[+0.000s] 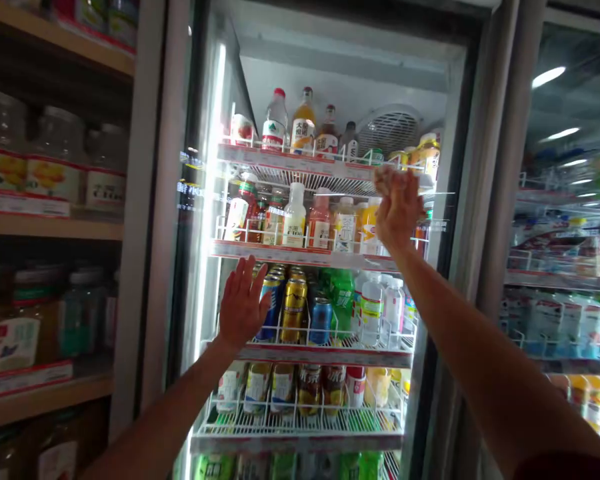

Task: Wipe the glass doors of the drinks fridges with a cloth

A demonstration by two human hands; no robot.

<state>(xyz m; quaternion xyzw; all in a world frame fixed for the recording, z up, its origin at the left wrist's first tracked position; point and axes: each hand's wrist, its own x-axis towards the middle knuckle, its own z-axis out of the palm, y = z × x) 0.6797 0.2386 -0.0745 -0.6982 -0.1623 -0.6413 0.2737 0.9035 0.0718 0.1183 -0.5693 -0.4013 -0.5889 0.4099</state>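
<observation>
My left hand (243,303) is raised with its fingers stretched out, flat at the glass door (330,53) of a lit drinks fridge. It holds nothing, and drink cans show behind it. Higher up on the right, my right hand (400,210) is at the glass, closed around a crumpled, pale cloth (386,180). The cloth is blurred and mostly covered by the fingers. Bottled drinks on the upper shelves stand behind my right hand, beyond the door.
Inside the fridge, wire shelves (325,432) carry several bottles and cans (294,310). A round fan grille (389,137) is at the top back. Wooden shelves (50,223) with jars stand at the left. Another glass-fronted fridge (565,220) is at the right.
</observation>
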